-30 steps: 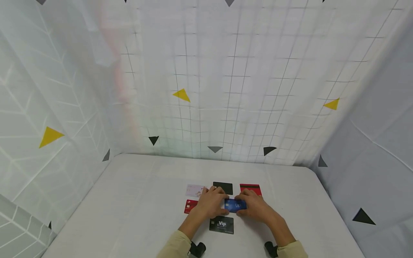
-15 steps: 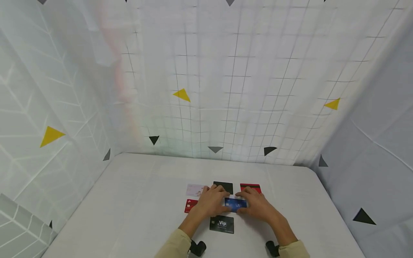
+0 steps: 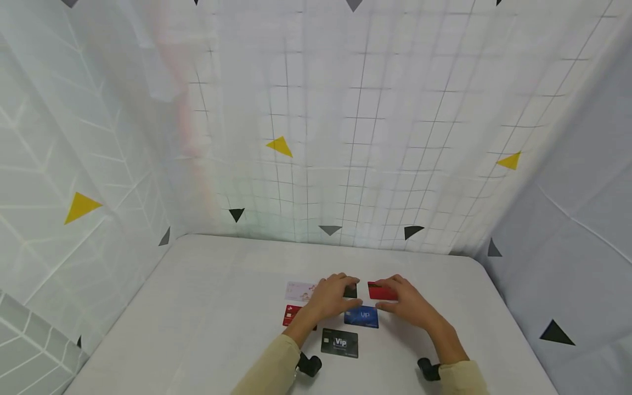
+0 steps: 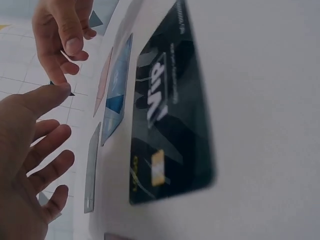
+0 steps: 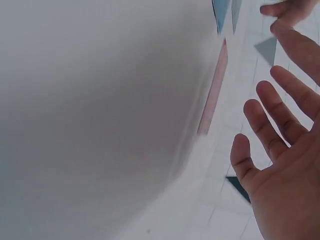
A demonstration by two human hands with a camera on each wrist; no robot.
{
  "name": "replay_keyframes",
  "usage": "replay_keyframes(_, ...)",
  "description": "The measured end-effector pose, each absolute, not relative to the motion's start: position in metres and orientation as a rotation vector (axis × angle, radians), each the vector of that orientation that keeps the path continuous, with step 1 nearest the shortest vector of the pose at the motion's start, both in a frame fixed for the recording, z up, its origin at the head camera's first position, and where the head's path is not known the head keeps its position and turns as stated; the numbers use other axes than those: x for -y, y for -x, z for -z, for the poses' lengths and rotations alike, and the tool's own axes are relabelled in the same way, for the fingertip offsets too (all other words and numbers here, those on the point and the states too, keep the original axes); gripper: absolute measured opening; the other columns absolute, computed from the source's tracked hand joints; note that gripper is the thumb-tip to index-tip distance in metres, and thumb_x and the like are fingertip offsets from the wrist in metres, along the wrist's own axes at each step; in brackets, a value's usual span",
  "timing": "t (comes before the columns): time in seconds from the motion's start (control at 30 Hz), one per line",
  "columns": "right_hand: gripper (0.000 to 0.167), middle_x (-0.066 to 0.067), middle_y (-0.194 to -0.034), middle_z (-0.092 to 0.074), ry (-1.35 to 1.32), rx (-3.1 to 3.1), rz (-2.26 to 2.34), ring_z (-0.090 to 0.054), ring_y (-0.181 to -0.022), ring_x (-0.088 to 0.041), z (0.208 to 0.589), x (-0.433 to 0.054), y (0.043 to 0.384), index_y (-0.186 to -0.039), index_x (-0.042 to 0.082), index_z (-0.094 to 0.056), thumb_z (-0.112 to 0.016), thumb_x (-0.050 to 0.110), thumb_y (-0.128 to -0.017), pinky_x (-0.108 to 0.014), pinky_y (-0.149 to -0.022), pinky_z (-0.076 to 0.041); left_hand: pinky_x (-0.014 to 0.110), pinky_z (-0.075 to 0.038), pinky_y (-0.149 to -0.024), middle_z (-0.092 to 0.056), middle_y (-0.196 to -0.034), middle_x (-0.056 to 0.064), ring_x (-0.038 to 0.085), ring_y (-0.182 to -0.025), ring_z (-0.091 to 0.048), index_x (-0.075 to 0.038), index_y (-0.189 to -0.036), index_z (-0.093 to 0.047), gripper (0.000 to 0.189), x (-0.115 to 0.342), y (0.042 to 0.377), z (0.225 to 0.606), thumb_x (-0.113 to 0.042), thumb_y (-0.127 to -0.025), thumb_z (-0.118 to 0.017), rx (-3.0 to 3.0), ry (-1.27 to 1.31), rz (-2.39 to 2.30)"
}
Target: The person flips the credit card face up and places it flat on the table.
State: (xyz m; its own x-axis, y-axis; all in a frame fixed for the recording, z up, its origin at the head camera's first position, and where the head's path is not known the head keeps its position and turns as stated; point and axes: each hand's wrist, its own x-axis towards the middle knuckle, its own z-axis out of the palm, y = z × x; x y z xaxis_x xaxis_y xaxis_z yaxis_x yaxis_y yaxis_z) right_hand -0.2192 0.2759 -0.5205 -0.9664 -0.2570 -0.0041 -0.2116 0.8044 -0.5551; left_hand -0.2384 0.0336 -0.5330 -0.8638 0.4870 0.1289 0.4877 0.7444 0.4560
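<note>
A blue VIP card (image 3: 361,316) lies flat on the white table, between and just below my two hands. My left hand (image 3: 329,296) hovers above the cards with relaxed, spread fingers, holding nothing; it partly covers a black card (image 3: 351,291) and a red chip card (image 3: 291,314). Over on the right, my right hand (image 3: 407,302) is also raised, fingers loosely bent and empty, its fingertips overlapping a red striped card (image 3: 381,292). Nearest to me lies a black Vip card (image 3: 339,343), large in the left wrist view, with a gold chip.
A pale pink patterned card (image 3: 299,291) lies at the back left of the group. The table (image 3: 207,318) meets white sheet walls (image 3: 326,186) with grid lines and triangle marks. Dark wrist cameras (image 3: 310,365) sit under both forearms.
Both hands have let go of the blue VIP card and lifted up and apart from it. The card stays lying in the middle, its face more fully exposed.
</note>
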Motion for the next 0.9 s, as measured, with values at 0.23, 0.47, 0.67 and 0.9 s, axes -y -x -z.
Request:
replay_keyframes(0.23, 0.056, -0.011, -0.118, -0.059, 0.344, -2.888, 0.99, -0.056, -0.105, -0.03, 0.521, -0.301, 0.232, -0.134, 0.009, -0.062, -0.08, 0.029, -0.086, -0.037, -0.077, -0.049, 0.042, -0.044, -0.095, -0.069, -0.111, -0.01, 0.013, -0.109, -0.057, -0.024, -0.135, -0.064, 0.054, -0.049, 0.251, 0.531, -0.048, -0.088, -0.074, 2.952, 0.81, 0.827)
replay_keyframes(0.47, 0.058, -0.013, -0.126, -0.056, 0.249, -2.833, 0.997, -0.054, -0.109, -0.031, 0.53, -0.318, 0.242, -0.135, 0.009, -0.061, -0.08, 0.032, -0.086, -0.039, -0.08, -0.049, 0.039, -0.043, -0.093, -0.068, -0.11, -0.013, 0.012, -0.108, -0.053, -0.026, -0.134, -0.065, 0.055, -0.065, 0.261, 0.535, -0.05, -0.085, -0.076, 3.019, 0.751, 0.727)
replay_keyframes(0.67, 0.06, -0.015, -0.128, -0.055, 0.209, -2.8, 0.951, -0.052, -0.109, -0.032, 0.536, -0.323, 0.251, -0.136, 0.008, -0.061, -0.081, 0.03, -0.084, -0.042, -0.084, -0.051, 0.04, -0.043, -0.094, -0.069, -0.11, -0.011, 0.016, -0.109, -0.052, -0.026, -0.133, -0.067, 0.054, -0.073, 0.262, 0.533, -0.049, -0.085, -0.077, 3.075, 0.716, 0.613)
replay_keyframes(0.9, 0.06, -0.017, -0.125, -0.054, 0.262, -2.814, 0.861, -0.052, -0.114, -0.034, 0.542, -0.324, 0.261, -0.135, 0.004, -0.061, -0.083, 0.024, -0.082, -0.054, -0.096, -0.048, 0.038, -0.042, -0.09, -0.066, -0.102, -0.012, 0.015, -0.105, -0.05, -0.028, -0.129, -0.069, 0.05, -0.079, 0.261, 0.535, -0.05, -0.084, -0.076, 3.071, 0.68, 0.547)
